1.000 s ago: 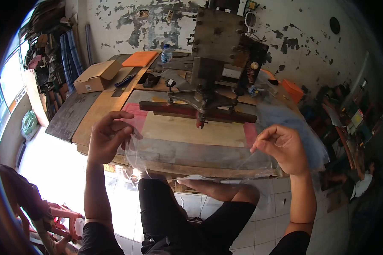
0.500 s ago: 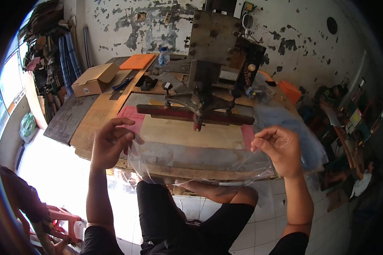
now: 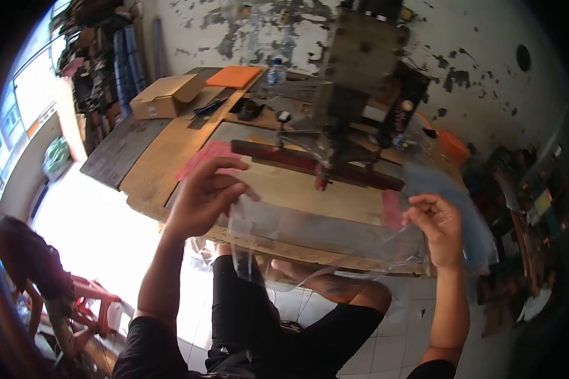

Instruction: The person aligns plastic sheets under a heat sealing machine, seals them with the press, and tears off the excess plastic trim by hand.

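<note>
A clear plastic sheet [image 3: 329, 249] is stretched between my two hands in front of the bench. My left hand [image 3: 207, 197] pinches its left upper corner, the fingertips slightly blurred. At the other end my right hand [image 3: 439, 226] grips the right corner between thumb and fingers. The sheet's lower edge sags over my knees. Behind it a press machine [image 3: 354, 69] stands on the bench, its long dark-red bar [image 3: 316, 165] above a pale yellowish pad [image 3: 310, 192]. Pink patches [image 3: 393, 208] flank the pad.
The wooden bench [image 3: 148, 155] bears a cardboard box [image 3: 167, 96], an orange sheet [image 3: 235, 76] and a water bottle [image 3: 276, 72]. More clear plastic [image 3: 455, 208] lies on its right side. A person [image 3: 31, 265] is beside a red stool [image 3: 91, 303] at lower left.
The view has swung, so the bench and press appear further right. My left hand has come up and nearer the pad, while both hands keep the plastic sheet between them.
</note>
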